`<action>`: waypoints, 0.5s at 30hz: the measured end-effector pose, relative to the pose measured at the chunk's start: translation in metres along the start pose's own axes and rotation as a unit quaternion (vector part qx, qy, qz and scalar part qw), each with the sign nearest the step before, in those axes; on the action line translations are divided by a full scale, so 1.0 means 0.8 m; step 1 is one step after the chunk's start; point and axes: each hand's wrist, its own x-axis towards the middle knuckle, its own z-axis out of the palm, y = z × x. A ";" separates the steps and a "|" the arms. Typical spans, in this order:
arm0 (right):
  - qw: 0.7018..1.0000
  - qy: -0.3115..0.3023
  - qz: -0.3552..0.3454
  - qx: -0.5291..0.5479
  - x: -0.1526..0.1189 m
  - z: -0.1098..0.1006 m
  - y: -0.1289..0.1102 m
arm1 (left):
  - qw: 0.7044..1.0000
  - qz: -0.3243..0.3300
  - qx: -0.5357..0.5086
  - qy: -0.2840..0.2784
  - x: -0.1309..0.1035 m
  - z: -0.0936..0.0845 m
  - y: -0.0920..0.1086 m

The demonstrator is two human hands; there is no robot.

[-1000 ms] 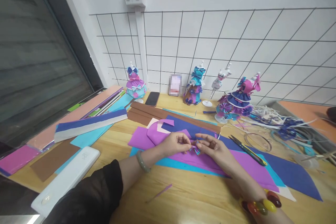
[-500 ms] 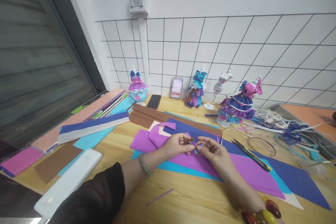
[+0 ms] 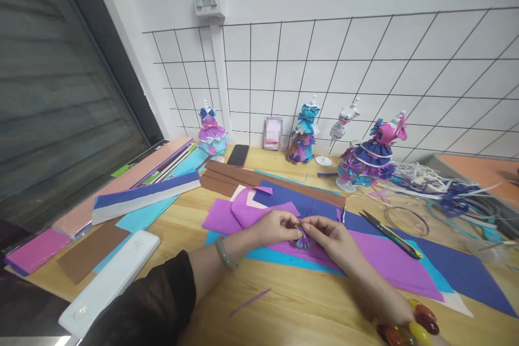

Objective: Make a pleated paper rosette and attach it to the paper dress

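Note:
A small pleated fan (image 3: 304, 242), striped purple and blue, hangs between my two hands with its folds spread downward. My left hand (image 3: 280, 227) pinches it at the upper left with thumb and fingertips. From the other side my right hand (image 3: 329, 235) grips its top edge, fingers curled and close to the left thumb. Fingertips hide the upper part of the fan. Beneath both hands lie purple sheets (image 3: 377, 259), a bright blue sheet (image 3: 275, 257) and a dark blue sheet (image 3: 458, 270).
Scissors (image 3: 391, 235) rest on the sheets at right. A thin purple strip (image 3: 250, 303) lies in front. A white device (image 3: 109, 281) and folded papers (image 3: 146, 194) are at left. Behind stand dressed miniature forms (image 3: 213, 132), a bare mannequin (image 3: 344, 121), a phone (image 3: 238, 155) and tangled ribbons (image 3: 425, 184).
The fan has turned so that its pleats fan out below the fingers, where before they pointed mostly upward. Both hands have shifted their hold slightly. The camera view has tilted a little.

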 end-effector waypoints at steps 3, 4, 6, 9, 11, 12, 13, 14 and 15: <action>0.999 0.033 0.014 0.021 0.002 -0.001 0.001 | 0.999 0.004 -0.014 0.029 0.002 -0.003 0.000; 0.999 0.038 0.020 0.031 0.003 -0.002 0.001 | 0.999 0.005 -0.017 0.042 0.003 -0.005 0.000; 0.998 0.038 0.028 0.048 0.004 -0.004 0.000 | 0.998 0.006 -0.030 0.056 0.004 -0.008 0.001; 0.997 0.030 0.033 0.063 0.005 -0.006 -0.001 | 0.996 0.003 -0.065 0.055 0.005 -0.010 0.003; 0.997 0.026 0.035 0.068 0.005 -0.006 -0.001 | 0.996 -0.001 -0.067 0.055 0.004 -0.010 0.004; 0.997 0.023 0.036 0.069 0.004 -0.005 -0.001 | 0.997 -0.004 -0.060 0.055 0.004 -0.009 0.005; 0.997 0.021 0.037 0.069 0.004 -0.005 -0.001 | 0.997 -0.006 -0.051 0.053 0.003 -0.008 0.005; 0.997 0.018 0.037 0.068 0.003 -0.004 -0.001 | 0.998 -0.008 -0.043 0.049 0.003 -0.008 0.005; 0.997 0.016 0.037 0.066 0.003 -0.003 -0.001 | 0.998 -0.009 -0.037 0.048 0.003 -0.007 0.005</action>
